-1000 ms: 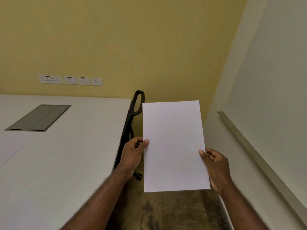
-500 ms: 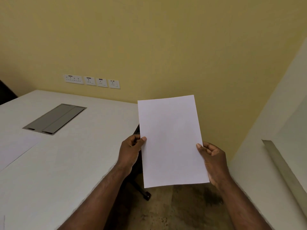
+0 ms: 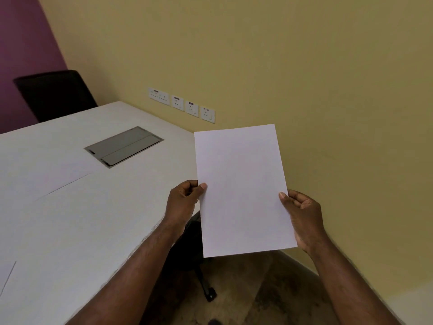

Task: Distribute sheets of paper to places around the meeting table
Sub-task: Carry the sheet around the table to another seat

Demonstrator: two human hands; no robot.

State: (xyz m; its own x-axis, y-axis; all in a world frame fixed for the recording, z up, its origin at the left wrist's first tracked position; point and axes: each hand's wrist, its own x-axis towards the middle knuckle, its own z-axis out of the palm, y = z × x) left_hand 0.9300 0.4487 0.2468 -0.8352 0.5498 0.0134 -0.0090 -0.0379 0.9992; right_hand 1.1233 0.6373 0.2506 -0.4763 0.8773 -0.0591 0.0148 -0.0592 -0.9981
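Note:
A blank white sheet of paper [image 3: 241, 188] is held upright in front of me, just past the right edge of the white meeting table [image 3: 77, 226]. My left hand [image 3: 184, 202] pinches its left edge, thumb on the front. My right hand [image 3: 302, 216] grips its right edge. Whether it is one sheet or a thin stack I cannot tell. Another sheet [image 3: 42, 177] lies flat on the table at the left, and the corner of one more sheet [image 3: 5, 275] shows at the left border.
A grey cable hatch [image 3: 124, 146] is set into the tabletop. A black chair [image 3: 56, 95] stands at the table's far end. Another chair's base and caster [image 3: 208, 294] sit under the table edge below the paper. Wall sockets [image 3: 182, 104] line the yellow wall.
The view has swung left: the table and hatch now sit more central, the far chair and purple wall have appeared. Both hands keep the same hold on the sheet.

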